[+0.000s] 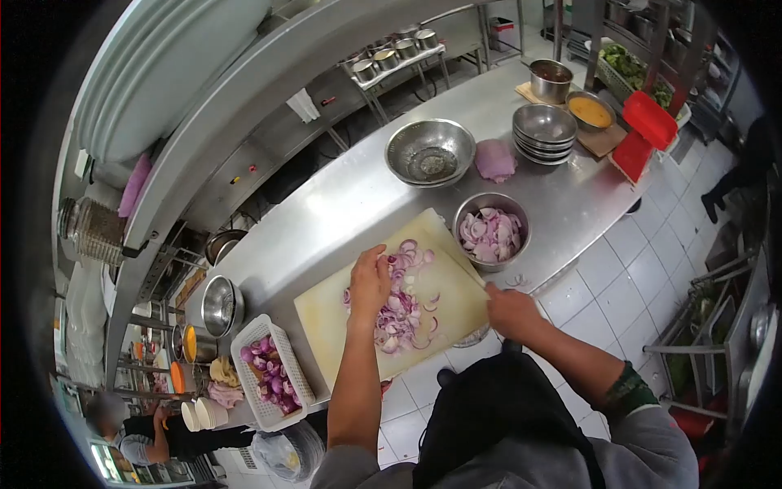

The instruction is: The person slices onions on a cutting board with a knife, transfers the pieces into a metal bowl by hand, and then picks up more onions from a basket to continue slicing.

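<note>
A pale cutting board (326, 314) lies on the steel counter, with a loose heap of sliced red onion (399, 314) across its middle. My left hand (371, 281) is over the upper left of the heap, its fingers bent together around a piece of red onion that is mostly hidden. At the board's right edge, my right hand (511, 312) is closed on the handle of a knife (463, 251). Its blade slants up and left, beside a steel bowl (528, 232) full of onion slices. To the left, a white plastic basket (244, 371) holds whole red onions (273, 371).
Behind the board stand a steel colander (391, 155), a folded pink cloth (495, 160) and stacked steel bowls (544, 122). A red scoop (648, 122) sits at the counter's far right end. An overhead shelf (236, 90) runs along the left. Another person (138, 436) stands lower left.
</note>
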`<state>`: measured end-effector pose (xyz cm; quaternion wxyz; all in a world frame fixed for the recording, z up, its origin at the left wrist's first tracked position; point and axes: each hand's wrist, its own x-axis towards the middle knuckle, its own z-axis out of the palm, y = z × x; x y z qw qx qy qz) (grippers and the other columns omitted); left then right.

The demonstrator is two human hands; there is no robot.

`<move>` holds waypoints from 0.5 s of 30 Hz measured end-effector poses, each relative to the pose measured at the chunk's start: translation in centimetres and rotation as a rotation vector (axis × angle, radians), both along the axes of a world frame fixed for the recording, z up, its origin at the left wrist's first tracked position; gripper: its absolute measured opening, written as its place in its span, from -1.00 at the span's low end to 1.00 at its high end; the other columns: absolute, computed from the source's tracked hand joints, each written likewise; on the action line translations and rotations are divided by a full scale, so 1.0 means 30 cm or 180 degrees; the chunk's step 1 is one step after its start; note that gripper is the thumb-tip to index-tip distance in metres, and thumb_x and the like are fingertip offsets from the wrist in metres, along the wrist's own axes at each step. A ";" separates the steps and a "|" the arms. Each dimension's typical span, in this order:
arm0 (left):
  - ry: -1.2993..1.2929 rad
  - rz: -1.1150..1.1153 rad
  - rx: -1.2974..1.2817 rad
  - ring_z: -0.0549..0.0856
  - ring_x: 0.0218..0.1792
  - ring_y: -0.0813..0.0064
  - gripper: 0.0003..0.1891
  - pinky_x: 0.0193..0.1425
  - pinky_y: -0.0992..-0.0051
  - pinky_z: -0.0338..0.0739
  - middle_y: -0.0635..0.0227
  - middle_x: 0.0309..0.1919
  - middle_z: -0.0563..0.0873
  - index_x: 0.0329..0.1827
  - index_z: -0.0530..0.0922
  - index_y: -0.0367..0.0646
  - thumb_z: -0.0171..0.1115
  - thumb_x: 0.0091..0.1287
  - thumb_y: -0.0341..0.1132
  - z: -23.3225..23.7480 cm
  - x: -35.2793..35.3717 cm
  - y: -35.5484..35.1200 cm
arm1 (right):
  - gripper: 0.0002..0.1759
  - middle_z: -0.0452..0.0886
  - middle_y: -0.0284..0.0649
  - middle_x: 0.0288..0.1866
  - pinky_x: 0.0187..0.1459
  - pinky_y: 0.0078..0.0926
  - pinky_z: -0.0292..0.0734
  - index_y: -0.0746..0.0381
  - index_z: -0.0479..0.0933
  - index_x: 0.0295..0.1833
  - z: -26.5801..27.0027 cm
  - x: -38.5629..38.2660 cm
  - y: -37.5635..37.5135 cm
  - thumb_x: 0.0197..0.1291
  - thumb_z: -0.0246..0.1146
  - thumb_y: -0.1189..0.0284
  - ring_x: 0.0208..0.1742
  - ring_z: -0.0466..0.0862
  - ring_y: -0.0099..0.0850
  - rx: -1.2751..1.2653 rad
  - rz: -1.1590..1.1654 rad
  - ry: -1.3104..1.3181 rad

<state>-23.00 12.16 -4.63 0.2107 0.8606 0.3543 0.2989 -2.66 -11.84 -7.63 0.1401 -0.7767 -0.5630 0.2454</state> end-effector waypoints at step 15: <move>0.1406 -0.2024 0.0106 0.71 0.04 -0.11 -0.78 0.09 0.02 0.69 0.03 -0.02 0.62 0.05 0.62 -0.13 0.08 0.41 -0.46 -0.228 0.564 -0.536 | -0.72 0.78 0.13 -0.19 -0.14 0.04 0.74 0.34 0.68 -0.12 -0.019 -0.242 -0.140 0.32 0.18 0.36 -0.15 0.82 0.05 -0.0160 -0.0141 0.0414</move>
